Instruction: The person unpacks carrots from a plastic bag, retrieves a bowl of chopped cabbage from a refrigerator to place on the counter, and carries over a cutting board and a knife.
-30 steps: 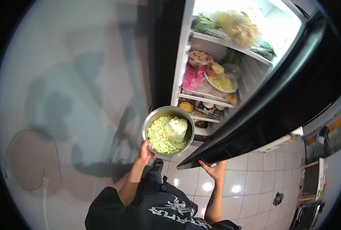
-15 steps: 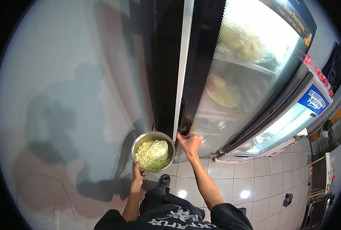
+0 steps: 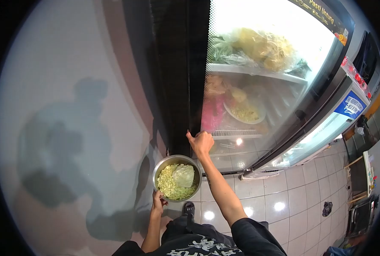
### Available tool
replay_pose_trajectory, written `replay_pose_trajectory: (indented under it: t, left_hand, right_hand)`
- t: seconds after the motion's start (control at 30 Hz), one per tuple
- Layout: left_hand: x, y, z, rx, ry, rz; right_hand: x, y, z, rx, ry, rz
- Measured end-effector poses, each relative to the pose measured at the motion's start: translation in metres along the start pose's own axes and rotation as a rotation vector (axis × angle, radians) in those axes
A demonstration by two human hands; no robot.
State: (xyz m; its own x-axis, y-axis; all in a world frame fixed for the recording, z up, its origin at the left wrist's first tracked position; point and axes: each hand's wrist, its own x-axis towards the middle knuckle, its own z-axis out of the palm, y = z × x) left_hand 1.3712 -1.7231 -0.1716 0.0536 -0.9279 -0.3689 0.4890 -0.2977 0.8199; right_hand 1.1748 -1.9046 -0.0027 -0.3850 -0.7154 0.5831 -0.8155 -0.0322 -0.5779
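My left hand (image 3: 158, 202) is closed on the near-left rim of a round metal bowl (image 3: 172, 160). Finely chopped pale green and yellowish vegetable, like cabbage, fills the bowl, with one larger pale green lump (image 3: 183, 176) on top. To the right and higher, my right hand (image 3: 202, 143) has its fingers curled against the dark-framed edge of a glass refrigerator door (image 3: 241, 149), thumb along the frame. Through the lit glass show a bag of yellowish food (image 3: 267, 49), a plate of food (image 3: 245, 113) and a pink bag (image 3: 213, 112).
A second display fridge (image 3: 309, 149) with a blue label stands to the right, red-capped bottles (image 3: 356, 77) on top. A grey wall (image 3: 70, 55) rises at left. On the tiled floor (image 3: 279, 187) lies a dark crumpled item (image 3: 327, 208).
The refrigerator door's pale inner edge, visible earlier, no longer shows; the door has swung shut with my right hand on its edge. The view shifted, and the bowl stays in my left hand.
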Motion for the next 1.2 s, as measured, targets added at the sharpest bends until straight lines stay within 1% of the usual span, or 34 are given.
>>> replay_pose_trajectory:
  t: [0.03, 0.1, 0.13, 0.17, 0.23, 0.27, 0.33, 0.4, 0.43, 0.47, 0.5, 0.57, 0.6, 0.63, 0.7, 0.77, 0.8, 0.83, 0.87, 0.9, 0.93, 0.97, 1.03, 1.07, 1.1, 1.17, 1.2]
  left_hand:
    - [-0.001, 0.004, -0.001, -0.014, -0.018, 0.009]
    - [0.007, 0.000, -0.013, -0.005, -0.058, -0.016]
    - [0.009, 0.004, -0.013, 0.024, -0.044, -0.026]
    - [0.008, 0.006, -0.013, 0.056, -0.031, -0.036]
    - [0.013, 0.008, -0.020, 0.081, -0.104, -0.075]
    - [0.014, 0.013, -0.020, 0.109, -0.152, -0.078]
    - [0.020, 0.022, -0.021, 0.159, -0.253, -0.115]
    - [0.018, 0.039, -0.021, 0.255, -0.345, -0.162]
    - [0.012, 0.051, -0.018, 0.314, -0.394, -0.190]
    - [0.020, 0.062, -0.020, 0.358, -0.480, -0.301]
    - [0.009, 0.082, -0.006, 0.411, -0.529, -0.314]
    - [-0.032, 0.120, 0.029, 0.501, -0.606, -0.262]
    - [-0.030, 0.137, 0.076, 0.575, -0.674, -0.380]
    - [-0.048, 0.146, 0.102, 0.614, -0.716, -0.400]
    - [-0.083, 0.148, 0.151, 0.695, -0.782, -0.340]
    - [-0.139, 0.158, 0.214, 0.749, -0.976, -0.295]
    - [-0.149, 0.148, 0.233, 0.786, -1.063, -0.328]
    - [-0.207, 0.165, 0.277, 0.897, -1.045, -0.428]
    - [-0.211, 0.142, 0.298, 0.931, -1.097, -0.477]
    - [-0.226, 0.134, 0.316, 0.986, -1.105, -0.531]
    - [-0.244, 0.107, 0.340, 1.027, -1.122, -0.585]
    - [-0.234, 0.081, 0.348, 1.041, -1.184, -0.621]
    - [-0.244, 0.018, 0.370, 1.130, -1.489, -0.688]
    - [-0.231, 0.016, 0.356, 1.168, -1.530, -0.684]
    - [-0.258, -0.002, 0.371, 1.172, -1.583, -0.713]
    - [-0.315, -0.026, 0.402, 1.218, -1.758, -0.682]
    - [-0.333, -0.045, 0.411, 1.237, -1.852, -0.680]
  right_hand:
    - [-0.003, -0.005, -0.002, -0.004, 0.003, 0.015]
    - [-0.014, -0.007, -0.011, 0.123, -0.146, 0.015]
    - [-0.019, -0.001, -0.017, 0.215, -0.346, 0.089]
    - [-0.029, 0.009, -0.024, 0.203, -0.334, 0.117]
    - [-0.059, 0.036, -0.038, 0.376, -0.262, -0.195]
    - [-0.073, 0.054, -0.054, 0.343, -0.523, -0.051]
    - [-0.125, 0.096, -0.063, 0.242, -0.403, 0.100]
    - [-0.172, 0.118, -0.090, 0.384, -0.595, 0.448]
    - [-0.195, 0.120, -0.112, 0.395, -0.538, 0.487]
    - [-0.212, 0.114, -0.135, 0.672, -0.616, 0.691]
    - [-0.225, 0.102, -0.154, 0.967, -0.681, 0.872]
    - [-0.230, 0.027, -0.239, 1.120, -0.575, 0.906]
    - [-0.215, 0.041, -0.248, 1.158, -0.516, 0.951]
    - [-0.220, 0.031, -0.277, 1.170, -0.453, 0.969]
    - [-0.236, 0.022, -0.327, 1.366, -0.174, 1.075]
    - [-0.248, 0.012, -0.383, 1.391, 0.022, 1.114]
    - [-0.265, 0.018, -0.398, 1.387, 0.093, 1.070]
    - [-0.267, 0.013, -0.462, 1.452, 0.126, 1.131]
    - [-0.267, 0.014, -0.486, 1.400, 0.218, 1.160]
    - [-0.276, 0.010, -0.502, 1.385, 0.300, 1.149]
    - [-0.285, 0.013, -0.530, 1.336, 0.396, 1.187]
    - [-0.290, 0.011, -0.536, 1.278, 0.487, 1.215]
    - [-0.316, 0.019, -0.558, 1.161, 0.625, 1.255]
    - [-0.334, 0.006, -0.527, 1.140, 0.684, 1.259]
    - [-0.354, 0.012, -0.538, 1.108, 0.743, 1.267]
    - [-0.393, 0.024, -0.556, 0.955, 0.841, 1.385]
    - [-0.405, 0.024, -0.570, 0.835, 0.811, 1.497]
